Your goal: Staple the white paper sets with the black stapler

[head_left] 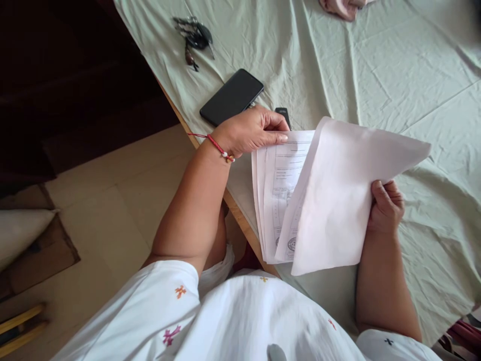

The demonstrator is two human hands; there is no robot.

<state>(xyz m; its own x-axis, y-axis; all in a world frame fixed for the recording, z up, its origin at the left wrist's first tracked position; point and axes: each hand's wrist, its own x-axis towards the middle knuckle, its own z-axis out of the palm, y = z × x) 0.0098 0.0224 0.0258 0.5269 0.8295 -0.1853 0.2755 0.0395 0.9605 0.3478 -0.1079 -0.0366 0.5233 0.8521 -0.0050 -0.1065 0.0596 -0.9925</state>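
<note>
Several printed paper sheets (291, 155) fan out in front of me, over the edge of the cloth-covered table. My left hand (259, 130) pinches their top left edge between thumb and fingers; a red string bracelet is on that wrist. My right hand (387, 205) is closed on the right edge of a blank-sided paper sheet (338, 195), which is lifted and folded over the others. Print, table lines and round stamps show on the sheets underneath. Part of the lower sheets is hidden behind the lifted one.
A black smartphone (233, 98) lies just beyond my left hand, with a small black device (283, 116) beside it. A bunch of keys (195, 37) rests farther back. Pale green cloth (376, 75) covers the table. The wooden table edge (244, 225) runs diagonally near my body.
</note>
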